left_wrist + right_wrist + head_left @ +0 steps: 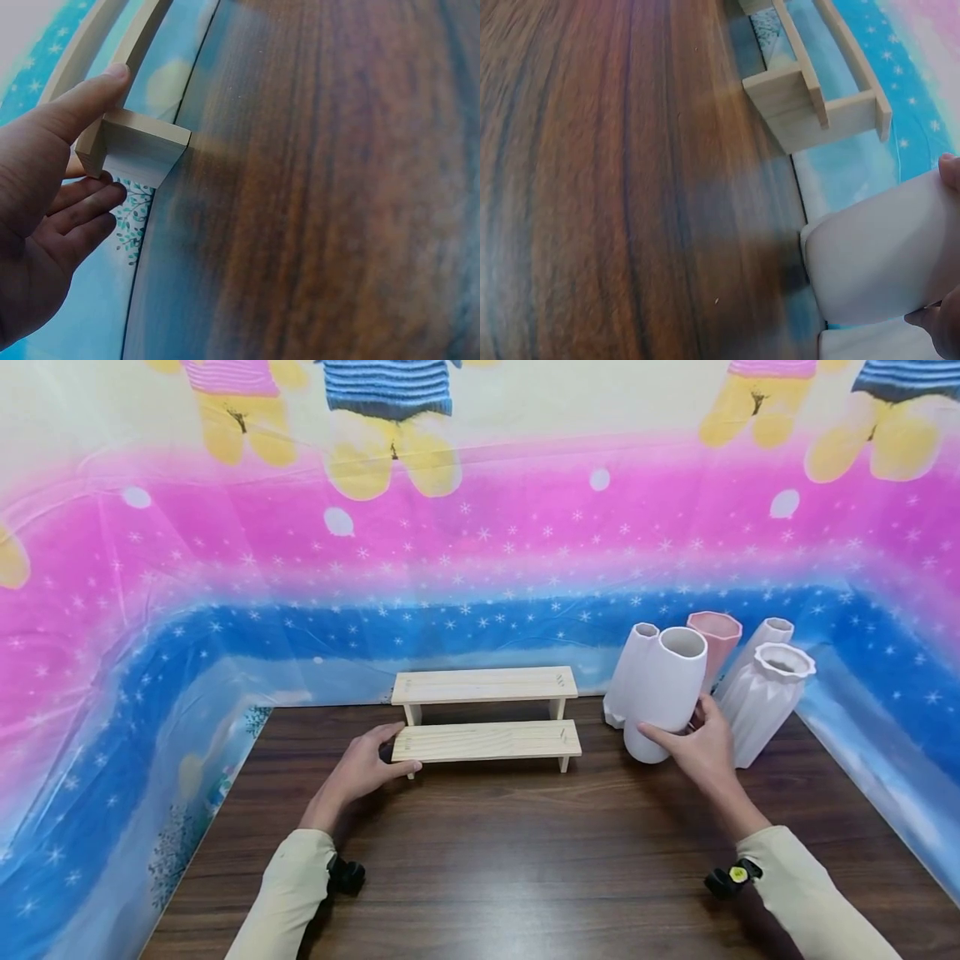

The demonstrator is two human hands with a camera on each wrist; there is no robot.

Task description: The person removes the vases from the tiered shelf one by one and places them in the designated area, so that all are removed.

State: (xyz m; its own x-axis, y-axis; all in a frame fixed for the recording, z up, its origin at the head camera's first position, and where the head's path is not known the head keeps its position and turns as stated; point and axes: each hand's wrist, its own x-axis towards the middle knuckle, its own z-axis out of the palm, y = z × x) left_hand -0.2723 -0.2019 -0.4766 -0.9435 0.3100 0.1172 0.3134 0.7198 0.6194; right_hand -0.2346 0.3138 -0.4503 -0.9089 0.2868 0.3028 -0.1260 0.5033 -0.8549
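My left hand [362,766] is at the left end of a two-tier wooden stand [487,741], gripping its lower step. In the left wrist view the thumb lies along the step's edge [142,41], with fingertips at the corner below. My right hand [705,747] holds a smooth white vase [666,685] around its lower body, thumb in front and fingers behind. That vase [885,247] fills the lower right of the right wrist view. Close behind it stand a narrow-necked white vase [624,672] and a pink vase [718,639] with an angular rim.
Right of my right hand is a ribbed white vase [772,702] with a scalloped rim, another slim white vase [772,631] behind it. Everything stands near the back edge of a dark wooden table [510,860]. A printed cloth [480,543] hangs behind and along both sides.
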